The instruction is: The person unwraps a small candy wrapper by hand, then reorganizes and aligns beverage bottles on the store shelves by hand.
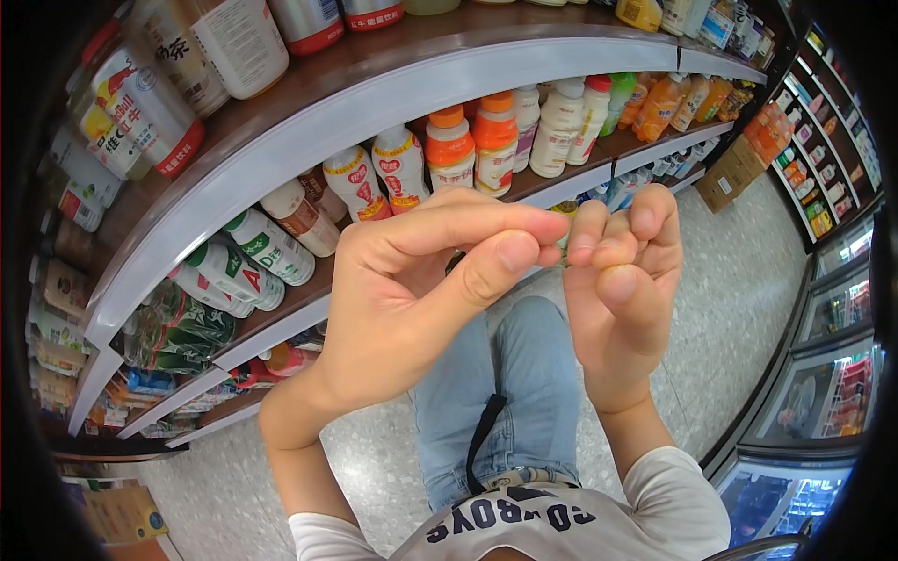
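2 raised hands, close together before a drinks shelf (673,150).
Left hand (393,290): thumb and finger together. Right hand (627,290): fingers curled, thumb contact unclear. Any pinched object is indiscernible. 2 orange-capped bottles (496,150) stand at 11 o'clock from the fingertips (516,251); a careless forward sweep could topple them.

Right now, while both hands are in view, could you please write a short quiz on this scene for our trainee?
1. True or false: the left hand and the right hand are raised close together.
2. Where do the orange-capped bottles stand?
A) On the floor
B) On a shelf
C) Inside the cardboard box
3. What colour are the person's jeans?

Key: 1. True. 2. B. 3. Light blue.
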Demonstrator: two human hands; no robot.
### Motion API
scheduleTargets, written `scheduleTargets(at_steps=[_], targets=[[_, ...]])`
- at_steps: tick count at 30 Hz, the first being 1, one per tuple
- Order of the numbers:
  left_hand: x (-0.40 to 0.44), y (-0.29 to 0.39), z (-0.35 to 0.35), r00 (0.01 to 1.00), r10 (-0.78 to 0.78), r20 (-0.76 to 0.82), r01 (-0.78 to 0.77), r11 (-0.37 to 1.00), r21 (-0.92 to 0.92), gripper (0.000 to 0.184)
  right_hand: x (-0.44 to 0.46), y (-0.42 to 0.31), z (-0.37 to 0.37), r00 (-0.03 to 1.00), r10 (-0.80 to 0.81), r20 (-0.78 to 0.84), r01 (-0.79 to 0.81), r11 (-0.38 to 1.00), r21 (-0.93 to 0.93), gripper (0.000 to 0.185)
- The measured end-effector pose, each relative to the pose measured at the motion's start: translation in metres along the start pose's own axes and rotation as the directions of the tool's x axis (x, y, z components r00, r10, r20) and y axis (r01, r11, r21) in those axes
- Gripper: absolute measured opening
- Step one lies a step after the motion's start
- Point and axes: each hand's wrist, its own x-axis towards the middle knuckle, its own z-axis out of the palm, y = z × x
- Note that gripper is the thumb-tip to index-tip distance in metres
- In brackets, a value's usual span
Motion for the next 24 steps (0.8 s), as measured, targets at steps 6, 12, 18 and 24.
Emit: scheduleTargets(at_steps=[6,12,18,24], targets=[[0.001,-0.001,-0.003,0.997,0.051,-0.055,-0.046,0.995,0.089,0.020,-0.001,0.001,-0.011,1.000,0.005,0.014,-0.005,0.999,-0.038,0.043],[0.016,0.007,-0.040,0.787,0.615,0.044,-0.390,0.441,0.808,0.012,0.017,0.008,-0.011,0.997,-0.078,0.016,0.079,0.949,-0.304,0.040],[0.042,0.040,-0.085,0.657,0.754,0.022,-0.170,0.120,0.978,0.012,0.076,0.012,0.008,0.986,-0.161,-0.044,0.109,0.823,-0.558,0.015],[0.056,0.059,-0.122,0.685,0.729,-0.010,0.009,0.006,1.000,0.023,0.163,0.032,0.027,0.967,-0.115,0.227,0.248,0.620,-0.744,0.051]])
